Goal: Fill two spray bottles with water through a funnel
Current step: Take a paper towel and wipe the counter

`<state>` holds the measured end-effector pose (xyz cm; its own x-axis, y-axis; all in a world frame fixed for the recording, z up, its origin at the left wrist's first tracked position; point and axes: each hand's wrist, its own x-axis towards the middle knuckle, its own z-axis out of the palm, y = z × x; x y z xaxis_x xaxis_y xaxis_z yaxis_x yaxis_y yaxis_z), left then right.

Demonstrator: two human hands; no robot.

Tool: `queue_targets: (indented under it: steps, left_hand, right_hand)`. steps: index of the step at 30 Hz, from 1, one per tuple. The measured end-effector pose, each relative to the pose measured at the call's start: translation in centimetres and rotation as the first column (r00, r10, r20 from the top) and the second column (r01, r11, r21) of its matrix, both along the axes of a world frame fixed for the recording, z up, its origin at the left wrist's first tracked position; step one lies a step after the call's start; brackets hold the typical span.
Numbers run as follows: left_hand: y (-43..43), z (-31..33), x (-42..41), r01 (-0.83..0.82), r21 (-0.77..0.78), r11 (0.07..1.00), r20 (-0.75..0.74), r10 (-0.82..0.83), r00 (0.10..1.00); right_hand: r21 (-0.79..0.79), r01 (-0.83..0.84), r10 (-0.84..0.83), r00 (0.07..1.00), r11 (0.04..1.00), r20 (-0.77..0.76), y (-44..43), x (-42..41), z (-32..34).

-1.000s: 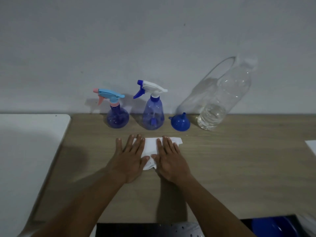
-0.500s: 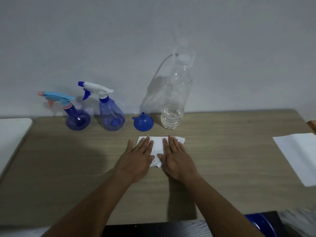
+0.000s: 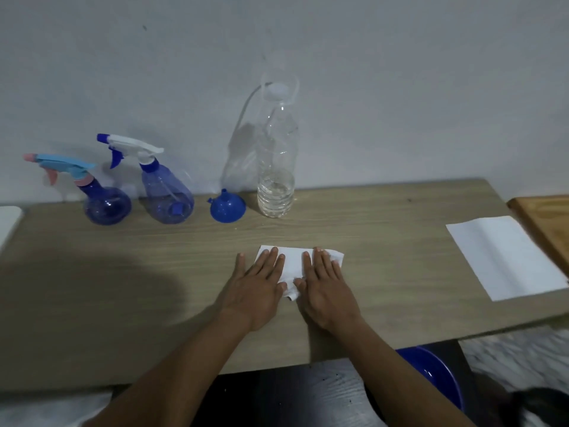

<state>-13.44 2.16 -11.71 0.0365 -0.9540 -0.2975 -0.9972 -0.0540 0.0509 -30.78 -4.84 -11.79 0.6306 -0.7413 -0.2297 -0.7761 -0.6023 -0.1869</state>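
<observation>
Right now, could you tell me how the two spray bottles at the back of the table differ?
The round spray bottle has a squat, globe-shaped, deep blue body; the tall spray bottle has a cone-shaped, paler body. The round spray bottle's head is light blue with a pink nozzle; the tall spray bottle's is white with a blue trigger. Both stand upright with heads on, nozzles pointing the same way.

The left hand (image 3: pixel 255 288) and the right hand (image 3: pixel 328 291) are lying flat on the white crumpled tissue (image 3: pixel 294 263) and covering its left and right parts. The right picture edge is cutting off the brown wooden board (image 3: pixel 545 223). The left edge is cutting off a white flat object (image 3: pixel 7 217). The near edge of the light wood-grain table (image 3: pixel 123 272) and the right forearm (image 3: pixel 398 380) are hiding part of the blue round basin (image 3: pixel 431 371). A dark blurred shape (image 3: pixel 542 408) in the near right corner is showing too little detail to identify.
</observation>
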Motion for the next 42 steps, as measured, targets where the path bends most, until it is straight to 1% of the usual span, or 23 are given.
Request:
queue_targets:
  steps: [7, 14, 19, 23, 30, 33, 36, 42]
  left_hand:
    - [3.1, 0.7, 2.6, 0.051, 0.035, 0.998, 0.023, -0.052, 0.998]
    - [8.7, 0.5, 10.2, 0.054, 0.032, 0.998, 0.02, -0.054, 0.998]
    - [13.4, -0.5, 17.9, 0.025, 0.011, 1.0, 0.047, -0.026, 0.999]
    - [17.2, -0.8, 23.4, -0.04, -0.003, 0.999, 0.064, 0.04, 0.997]
    - [23.9, -0.1, 29.5, -0.172, 0.002, 0.985, 0.068, 0.172, 0.983]
    - [26.5, 0.2, 30.0, -0.201, 0.018, 0.98, 0.064, 0.199, 0.978]
    - [28.2, 0.0, 29.3, -0.213, 0.008, 0.977, 0.064, 0.212, 0.975]
    - [28.8, -0.7, 26.6, -0.227, 0.024, 0.974, 0.045, 0.226, 0.973]
  right_hand:
    - [-0.001, 0.053, -0.053, 0.997, 0.999, -0.05, 5.1, 2.9, -0.4]
    - [-0.006, 0.058, -0.058, 0.997, 0.998, -0.054, 10.7, 10.8, -0.1]
    - [-0.013, -0.016, 0.016, 1.0, 1.0, -0.023, 14.2, 18.1, 0.3]
    - [-0.011, -0.105, 0.105, 0.994, 0.994, -0.023, 16.8, 23.9, 0.4]
    - [-0.004, -0.256, 0.256, 0.967, 0.967, -0.016, 21.5, 31.4, -0.2]
    - [0.026, -0.313, 0.313, 0.95, 0.95, -0.008, 23.6, 32.2, -0.6]
    - [0.014, -0.351, 0.351, 0.936, 0.936, 0.003, 24.6, 31.7, -0.8]
    - [-0.017, -0.411, 0.411, 0.911, 0.911, 0.02, 24.9, 27.8, -0.7]
